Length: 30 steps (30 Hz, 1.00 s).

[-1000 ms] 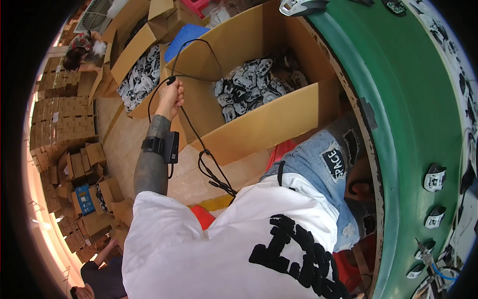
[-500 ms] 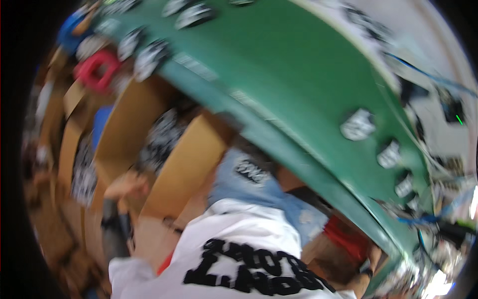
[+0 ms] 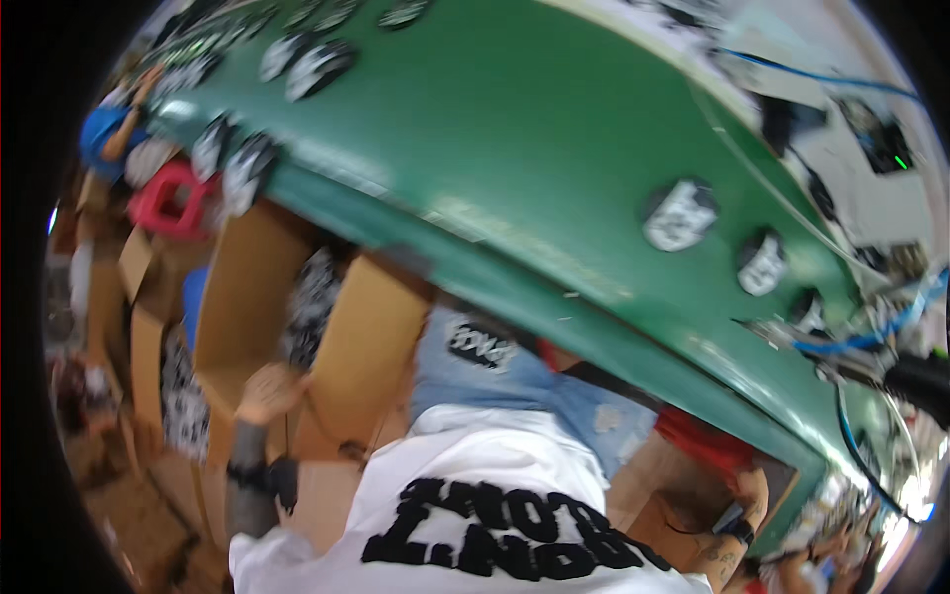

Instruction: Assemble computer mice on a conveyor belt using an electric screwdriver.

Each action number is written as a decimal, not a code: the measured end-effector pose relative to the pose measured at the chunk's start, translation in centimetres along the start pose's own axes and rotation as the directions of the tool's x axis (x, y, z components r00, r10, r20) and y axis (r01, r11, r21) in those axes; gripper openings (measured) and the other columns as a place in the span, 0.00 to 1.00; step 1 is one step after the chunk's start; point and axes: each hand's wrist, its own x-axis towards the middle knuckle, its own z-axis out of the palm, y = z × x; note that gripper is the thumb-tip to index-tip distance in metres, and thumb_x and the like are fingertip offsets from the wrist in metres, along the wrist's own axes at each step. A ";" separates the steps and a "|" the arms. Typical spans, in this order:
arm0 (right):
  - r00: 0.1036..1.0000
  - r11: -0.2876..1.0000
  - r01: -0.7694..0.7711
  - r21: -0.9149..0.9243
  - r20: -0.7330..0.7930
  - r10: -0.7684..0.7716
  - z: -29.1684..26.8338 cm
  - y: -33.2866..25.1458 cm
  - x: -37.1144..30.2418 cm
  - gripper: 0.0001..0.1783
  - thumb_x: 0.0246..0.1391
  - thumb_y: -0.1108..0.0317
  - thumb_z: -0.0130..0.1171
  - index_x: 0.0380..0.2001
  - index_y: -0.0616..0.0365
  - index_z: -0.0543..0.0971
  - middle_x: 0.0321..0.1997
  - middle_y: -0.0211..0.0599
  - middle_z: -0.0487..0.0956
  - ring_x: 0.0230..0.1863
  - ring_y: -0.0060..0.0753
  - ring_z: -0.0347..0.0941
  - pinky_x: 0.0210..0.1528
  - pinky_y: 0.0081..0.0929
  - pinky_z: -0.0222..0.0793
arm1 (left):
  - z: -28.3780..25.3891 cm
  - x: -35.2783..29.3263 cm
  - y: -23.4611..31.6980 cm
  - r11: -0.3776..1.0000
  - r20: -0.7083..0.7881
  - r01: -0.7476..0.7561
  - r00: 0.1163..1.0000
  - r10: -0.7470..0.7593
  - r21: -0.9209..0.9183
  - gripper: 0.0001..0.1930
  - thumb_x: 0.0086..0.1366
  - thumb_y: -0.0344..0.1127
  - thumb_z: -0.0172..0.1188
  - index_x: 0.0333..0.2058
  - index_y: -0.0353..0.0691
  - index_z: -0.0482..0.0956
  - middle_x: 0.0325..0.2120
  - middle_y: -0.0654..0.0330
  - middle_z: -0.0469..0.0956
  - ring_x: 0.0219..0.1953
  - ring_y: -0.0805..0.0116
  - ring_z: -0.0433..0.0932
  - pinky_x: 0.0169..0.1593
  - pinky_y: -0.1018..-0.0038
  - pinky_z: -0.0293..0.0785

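My left hand [image 3: 269, 391] is beside the near edge of an open cardboard box [image 3: 371, 342], its fingers blurred and pointing toward the opening. Inside the box lie many small black-and-white pieces [image 3: 312, 307]. At the lower right, my right hand [image 3: 749, 487] reaches down by a red thing [image 3: 703, 441] under the table edge; its fingers are mostly hidden, and what they touch does not show. Several rounded black-and-white pieces lie on the green table [image 3: 554, 148], among them one [image 3: 681, 215] to the right and another [image 3: 762, 262] beyond it.
A second open box [image 3: 148, 381] with similar pieces stands at the left. Past it are a pink-red stool [image 3: 173, 201] and a person in blue [image 3: 109, 139]. Blue cables and a black-handled tool [image 3: 915, 384] hang over the table's right end.
My view has swung a little, shifting the table and boxes. My left hand has come closer to the box's opening. More of my right hand and forearm shows now.
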 end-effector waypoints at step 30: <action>0.228 -0.501 0.791 0.353 -0.928 -0.294 -13.9 -45.7 -11.2 0.18 0.57 0.64 0.48 0.46 0.64 0.65 0.18 0.33 0.67 0.15 0.24 0.63 0.20 0.25 0.64 | -25.1 21.8 38.8 -0.612 -0.372 0.222 0.624 0.687 -0.759 0.23 0.60 0.42 0.46 0.52 0.38 0.66 0.44 0.49 0.72 0.41 0.57 0.75 0.43 0.65 0.75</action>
